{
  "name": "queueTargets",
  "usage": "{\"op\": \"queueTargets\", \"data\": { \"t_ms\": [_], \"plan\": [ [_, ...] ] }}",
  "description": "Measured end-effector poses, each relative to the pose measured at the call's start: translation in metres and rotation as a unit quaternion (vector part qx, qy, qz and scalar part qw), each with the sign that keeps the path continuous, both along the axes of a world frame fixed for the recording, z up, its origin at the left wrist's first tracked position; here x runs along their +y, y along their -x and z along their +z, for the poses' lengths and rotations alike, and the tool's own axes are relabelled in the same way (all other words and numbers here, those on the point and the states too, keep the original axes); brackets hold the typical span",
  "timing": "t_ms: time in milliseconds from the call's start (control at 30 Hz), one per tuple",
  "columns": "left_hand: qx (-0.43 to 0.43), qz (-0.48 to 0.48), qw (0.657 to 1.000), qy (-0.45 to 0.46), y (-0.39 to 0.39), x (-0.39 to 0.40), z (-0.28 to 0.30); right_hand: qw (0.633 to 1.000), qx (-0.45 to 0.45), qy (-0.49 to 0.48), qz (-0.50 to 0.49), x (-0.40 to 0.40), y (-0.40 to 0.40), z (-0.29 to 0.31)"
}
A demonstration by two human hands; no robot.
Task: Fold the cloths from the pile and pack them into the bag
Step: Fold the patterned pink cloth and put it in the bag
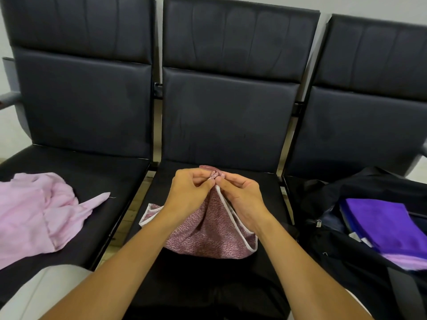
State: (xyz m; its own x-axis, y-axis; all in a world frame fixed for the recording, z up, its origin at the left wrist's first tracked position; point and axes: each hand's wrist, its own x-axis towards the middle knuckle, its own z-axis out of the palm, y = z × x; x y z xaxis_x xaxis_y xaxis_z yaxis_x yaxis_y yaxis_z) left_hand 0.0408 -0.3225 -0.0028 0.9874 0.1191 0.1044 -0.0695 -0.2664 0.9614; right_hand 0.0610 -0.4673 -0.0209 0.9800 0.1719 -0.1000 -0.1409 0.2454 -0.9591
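At centre, the left hand (189, 192) and right hand (240, 195) pinch the gathered corners of a speckled maroon cloth with white trim (208, 234) over the middle seat (265, 192), pink cloths (34, 211) piled at 9 o'clock, an open black bag (346, 257) holding a folded purple towel (383, 225) at 3 o'clock, its small white zipper tag (318, 224) unreadable

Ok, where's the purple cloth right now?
In the head view the purple cloth lies inside the open black bag on the right-hand seat, on top of a lilac cloth.
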Motion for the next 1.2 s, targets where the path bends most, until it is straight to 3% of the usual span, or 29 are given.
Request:
{"op": "queueTargets", "data": {
  "t_ms": [167,333,467,567,633,733,767,900,1200],
  "plan": [
    [-0.015,-0.036,0.999,0.029,0.004,0.001,0.002,1.0,-0.001,-0.011,0.0,-0.001,0.001,0.001],
    [0.006,-0.179,0.982,0.066,0.007,0.002,0.004,0.998,-0.043,0.041,-0.034,-0.004,0.0,0.004],
    [0.016,-0.15,0.987,0.057,0.003,0.012,0.009,0.997,-0.047,0.06,-0.033,-0.008,0.0,0.01],
    [-0.008,-0.051,0.999,0.003,-0.009,0.023,0.004,0.995,-0.065,0.073,-0.028,-0.008,-0.001,0.012],
    [-0.02,-0.008,0.996,-0.086,-0.016,0.031,-0.001,0.995,-0.063,0.071,-0.022,-0.008,-0.001,0.013],
    [-0.01,-0.007,0.95,-0.311,-0.02,0.044,-0.008,0.996,-0.059,0.063,0.0,-0.011,0.0,0.016],
    [-0.005,-0.009,0.938,-0.348,-0.021,0.047,-0.009,0.997,-0.055,0.059,0.004,-0.012,0.0,0.018],
    [-0.001,-0.087,0.968,-0.235,-0.021,0.053,-0.009,0.998,-0.051,0.041,-0.021,-0.016,-0.002,0.019],
    [-0.003,-0.143,0.931,-0.335,-0.023,0.061,-0.006,0.997,-0.066,0.025,-0.034,-0.022,-0.006,0.019]
  ]
}}
